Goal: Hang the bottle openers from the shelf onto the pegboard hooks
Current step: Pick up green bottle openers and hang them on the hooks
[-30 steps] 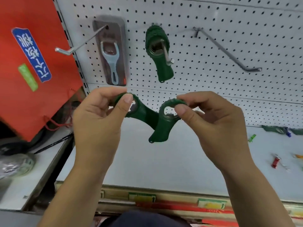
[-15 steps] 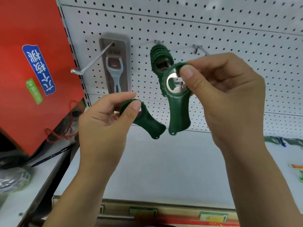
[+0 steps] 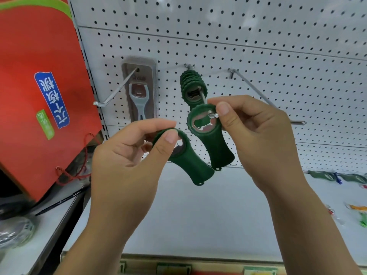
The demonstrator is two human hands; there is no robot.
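Step in hand: a green bottle opener [image 3: 216, 147] is being threaded onto the middle hook [image 3: 213, 115]. The tip of the hook is seen inside the round opening of its head.
Right hand [image 3: 258, 139]: the head of this opener is pinched between the thumb and the fingers [image 3: 224, 114]. Its handle is left hanging down.
Left hand [image 3: 127, 155]: a second green opener [image 3: 190, 167] is gripped by its ring, with the fingers curled round it. The two handles are close together; whether they touch cannot be told.
Already hung: a stack of green openers [image 3: 193, 86] is carried further back on the same hook, near the pegboard [image 3: 278, 46].
Other hooks: the long hook on the right [image 3: 268, 96] is bare. A packed grey opener [image 3: 140, 96] is hung on the left one.
Shelf [image 3: 198, 215]: more openers [image 3: 327, 176] are seen lying at the far right.
Next move, as judged: the opener should be slid back along the hook up to the stack and then released. The ring must be kept in line with the hook, so that the metal insert is not caught on the tip. After this, the second opener can be hung.
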